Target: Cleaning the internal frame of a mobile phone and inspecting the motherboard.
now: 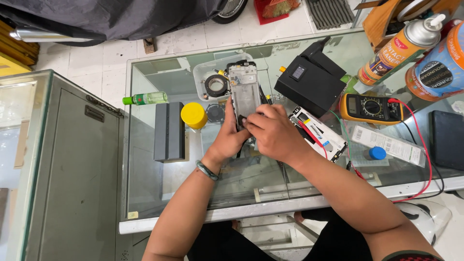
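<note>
An opened phone frame (244,88) with its bare metal back showing stands tilted above the glass counter (193,203). My left hand (229,137) grips its lower end from the left, a dark green bangle on the wrist. From the right, my right hand (271,131) covers the frame's bottom edge, fingers pressed on it. A second opened phone (323,134) with red wires lies just right of my right hand.
A yellow multimeter (371,107) with red and black leads, a black box (310,79), two spray cans (403,48), a yellow cap (194,115), a grey box (169,131), a green bottle (145,98) and a clear tray (212,79) surround the hands. A metal cabinet (63,169) stands left.
</note>
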